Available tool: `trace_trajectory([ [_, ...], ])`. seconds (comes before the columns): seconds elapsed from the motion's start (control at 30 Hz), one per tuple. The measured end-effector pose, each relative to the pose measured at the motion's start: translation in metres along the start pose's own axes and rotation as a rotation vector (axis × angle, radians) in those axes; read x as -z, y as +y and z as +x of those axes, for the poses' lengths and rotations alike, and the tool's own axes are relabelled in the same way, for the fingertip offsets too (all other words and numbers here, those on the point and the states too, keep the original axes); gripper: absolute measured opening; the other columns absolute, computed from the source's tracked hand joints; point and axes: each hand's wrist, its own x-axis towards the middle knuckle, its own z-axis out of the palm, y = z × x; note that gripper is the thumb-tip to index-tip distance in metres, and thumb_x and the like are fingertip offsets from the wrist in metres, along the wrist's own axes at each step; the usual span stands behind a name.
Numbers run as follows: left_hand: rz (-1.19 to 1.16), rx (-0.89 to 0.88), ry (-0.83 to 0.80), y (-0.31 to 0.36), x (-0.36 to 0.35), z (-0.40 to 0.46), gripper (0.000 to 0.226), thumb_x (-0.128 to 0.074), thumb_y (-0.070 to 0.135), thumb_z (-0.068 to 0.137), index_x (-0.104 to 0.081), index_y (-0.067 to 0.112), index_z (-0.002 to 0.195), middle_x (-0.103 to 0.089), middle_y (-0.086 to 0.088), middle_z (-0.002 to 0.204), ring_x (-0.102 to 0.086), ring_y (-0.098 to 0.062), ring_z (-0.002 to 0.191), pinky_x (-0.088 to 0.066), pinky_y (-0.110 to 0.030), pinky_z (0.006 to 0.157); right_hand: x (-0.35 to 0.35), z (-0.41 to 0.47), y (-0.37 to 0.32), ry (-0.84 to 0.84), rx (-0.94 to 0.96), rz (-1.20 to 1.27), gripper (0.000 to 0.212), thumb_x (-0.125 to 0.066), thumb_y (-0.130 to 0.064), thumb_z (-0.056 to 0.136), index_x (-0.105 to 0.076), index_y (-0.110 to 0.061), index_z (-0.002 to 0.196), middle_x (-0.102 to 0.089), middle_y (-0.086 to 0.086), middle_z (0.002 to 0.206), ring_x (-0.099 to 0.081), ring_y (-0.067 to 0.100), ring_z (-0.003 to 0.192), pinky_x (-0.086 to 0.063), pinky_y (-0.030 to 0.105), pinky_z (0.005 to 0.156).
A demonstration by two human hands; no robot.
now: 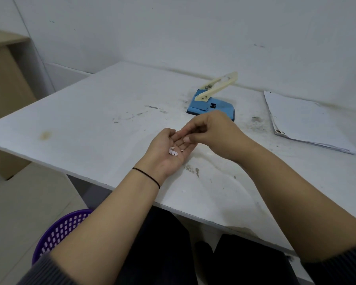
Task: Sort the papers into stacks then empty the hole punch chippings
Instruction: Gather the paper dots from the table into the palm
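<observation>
My left hand (169,150) lies palm up over the white table (103,112), fingers relaxed, with several small white paper chippings (173,151) resting in the palm. My right hand (212,130) hovers just over the left fingers, its fingertips curled together; whether they pinch a chipping I cannot tell. The blue hole punch (211,106) with a cream lever raised stands on the table just beyond my hands. A stack of white papers (304,122) lies at the table's right side.
A purple mesh waste basket (58,231) stands on the floor below the table's left front edge, beside my left forearm. The table surface carries smudges and stains. A beige cabinet (6,83) stands at the far left by the wall.
</observation>
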Motion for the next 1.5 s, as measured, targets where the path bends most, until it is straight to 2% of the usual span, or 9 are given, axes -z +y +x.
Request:
trace_trajectory([
  [0.1, 0.006, 0.009, 0.001, -0.002, -0.001, -0.001, 0.036, -0.029, 0.011, 0.094, -0.062, -0.006, 0.093, -0.070, -0.019, 0.087, -0.066, -0.023, 0.086, -0.054, -0.034, 0.080, -0.004, -0.005, 0.001, 0.022, 0.010, 0.036, 0.030, -0.061, 0.007, 0.077, -0.074, -0.017, 0.089, -0.075, 0.000, 0.088, -0.070, 0.007, 0.083, -0.055, 0.019, 0.081],
  [0.27, 0.013, 0.021, -0.016, -0.005, -0.003, -0.002, 0.038, -0.030, 0.013, 0.094, -0.063, -0.005, 0.096, -0.071, -0.018, 0.089, -0.065, -0.023, 0.095, -0.053, -0.034, 0.078, -0.008, -0.005, 0.003, 0.091, 0.026, 0.050, 0.042, -0.057, 0.010, 0.074, -0.069, -0.031, 0.076, -0.073, -0.002, 0.083, -0.068, 0.007, 0.079, -0.057, 0.022, 0.079],
  [0.47, -0.016, 0.037, -0.031, -0.002, -0.004, -0.003, 0.036, -0.029, 0.012, 0.095, -0.058, -0.006, 0.106, -0.065, -0.020, 0.103, -0.062, -0.025, 0.100, -0.052, -0.036, 0.080, -0.008, -0.004, 0.006, 0.131, 0.027, 0.001, 0.034, -0.059, 0.006, 0.076, -0.071, -0.025, 0.084, -0.073, -0.002, 0.086, -0.068, 0.008, 0.083, -0.055, 0.019, 0.079],
  [0.6, -0.018, 0.042, -0.029, -0.003, -0.004, -0.005, 0.037, -0.028, 0.013, 0.096, -0.058, -0.007, 0.105, -0.065, -0.021, 0.105, -0.060, -0.026, 0.107, -0.048, -0.036, 0.093, -0.011, -0.003, 0.008, 0.112, -0.004, 0.001, 0.039, -0.051, 0.011, 0.076, -0.069, -0.019, 0.094, -0.072, -0.003, 0.086, -0.069, 0.008, 0.085, -0.056, 0.021, 0.081],
  [0.67, -0.001, 0.042, -0.026, -0.003, -0.005, -0.006, 0.038, -0.028, 0.013, 0.096, -0.059, -0.007, 0.104, -0.067, -0.021, 0.099, -0.063, -0.026, 0.099, -0.050, -0.035, 0.087, -0.011, -0.005, 0.007, 0.107, 0.007, 0.003, 0.040, -0.050, 0.012, 0.075, -0.070, -0.017, 0.094, -0.072, -0.003, 0.088, -0.068, 0.006, 0.085, -0.055, 0.021, 0.082],
  [0.77, 0.042, 0.032, -0.008, 0.002, -0.004, -0.006, 0.040, -0.027, 0.014, 0.095, -0.059, -0.008, 0.107, -0.068, -0.023, 0.098, -0.065, -0.029, 0.093, -0.053, -0.035, 0.080, -0.008, -0.014, 0.006, 0.000, 0.020, -0.012, 0.032, -0.059, 0.004, 0.075, -0.073, -0.021, 0.089, -0.074, -0.005, 0.089, -0.067, 0.004, 0.082, -0.054, 0.017, 0.078],
  [0.97, 0.068, 0.006, -0.017, 0.008, -0.001, -0.005, 0.041, -0.027, 0.016, 0.095, -0.062, -0.004, 0.100, -0.067, -0.018, 0.101, -0.063, -0.028, 0.099, -0.048, -0.034, 0.092, -0.019, -0.038, 0.012, -0.309, 0.037, -0.250, 0.014, -0.073, -0.014, 0.076, -0.077, -0.022, 0.086, -0.070, -0.011, 0.086, -0.061, 0.000, 0.075, -0.050, 0.013, 0.074],
  [1.3, 0.120, 0.008, -0.028, 0.002, 0.002, -0.012, 0.040, -0.027, 0.015, 0.095, -0.061, -0.005, 0.102, -0.066, -0.019, 0.103, -0.063, -0.028, 0.097, -0.050, -0.034, 0.088, -0.029, -0.045, 0.008, -0.321, 0.137, -0.306, 0.009, -0.073, -0.017, 0.077, -0.077, -0.018, 0.086, -0.060, -0.017, 0.078, -0.056, -0.002, 0.068, -0.050, 0.017, 0.073],
  [1.5, 0.098, 0.026, -0.019, 0.000, 0.001, -0.012, 0.040, -0.028, 0.014, 0.095, -0.061, -0.005, 0.103, -0.066, -0.019, 0.103, -0.064, -0.028, 0.095, -0.051, -0.034, 0.083, -0.036, -0.046, 0.003, -0.361, 0.182, -0.431, 0.010, -0.063, -0.011, 0.080, -0.073, -0.010, 0.082, -0.068, 0.001, 0.085, -0.059, 0.012, 0.071, -0.049, 0.030, 0.072],
])
